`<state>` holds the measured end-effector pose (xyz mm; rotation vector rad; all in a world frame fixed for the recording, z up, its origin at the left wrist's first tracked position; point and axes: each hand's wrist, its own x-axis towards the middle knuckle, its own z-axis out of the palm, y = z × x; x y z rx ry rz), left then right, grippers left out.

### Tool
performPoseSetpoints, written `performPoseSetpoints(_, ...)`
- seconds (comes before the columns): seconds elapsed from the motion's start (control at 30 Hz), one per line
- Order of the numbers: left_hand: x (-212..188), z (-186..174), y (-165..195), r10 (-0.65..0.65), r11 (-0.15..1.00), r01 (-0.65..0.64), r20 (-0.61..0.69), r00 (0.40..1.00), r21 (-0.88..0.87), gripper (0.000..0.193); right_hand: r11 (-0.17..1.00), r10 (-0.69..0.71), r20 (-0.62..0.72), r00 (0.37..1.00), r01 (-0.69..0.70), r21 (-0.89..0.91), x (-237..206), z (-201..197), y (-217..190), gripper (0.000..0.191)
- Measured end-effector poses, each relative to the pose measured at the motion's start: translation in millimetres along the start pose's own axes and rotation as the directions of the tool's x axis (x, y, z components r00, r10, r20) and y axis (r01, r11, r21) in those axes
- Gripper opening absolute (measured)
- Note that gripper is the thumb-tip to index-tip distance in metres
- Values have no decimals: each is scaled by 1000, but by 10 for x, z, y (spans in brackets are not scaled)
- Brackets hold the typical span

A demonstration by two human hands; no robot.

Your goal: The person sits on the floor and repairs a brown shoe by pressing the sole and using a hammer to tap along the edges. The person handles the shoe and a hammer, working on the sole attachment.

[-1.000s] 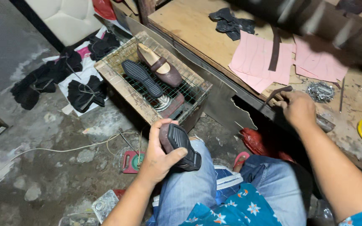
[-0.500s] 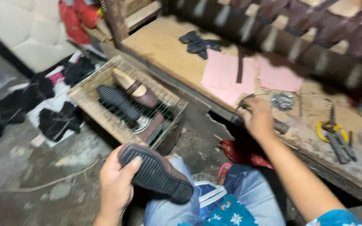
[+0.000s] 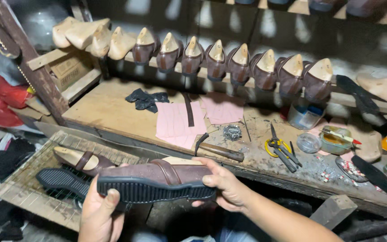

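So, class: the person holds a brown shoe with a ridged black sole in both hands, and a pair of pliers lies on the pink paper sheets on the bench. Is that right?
Not quite. The head view shows the pliers on the bare bench, right of the pink paper sheets, not on them. The rest stands: left hand and right hand hold the brown shoe.

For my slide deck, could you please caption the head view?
Both hands, left and right, hold a brown strapped shoe with black ridged sole before a cluttered wooden workbench.
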<state>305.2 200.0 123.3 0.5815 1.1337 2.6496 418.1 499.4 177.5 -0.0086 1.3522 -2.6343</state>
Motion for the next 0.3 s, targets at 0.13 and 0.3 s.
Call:
performPoseSetpoints(0.13, 136, -434, -479, -86, 947, 88, -19, 996, 309, 57, 814, -412, 5, 911, 371, -448, -161, 60, -458, 85)
performPoseSetpoints(0.3, -244, -411, -641, -488, 729, 488, -136, 862, 480, 60, 296, -794, 155, 588, 597, -746, -420, 260, -1358, 89)
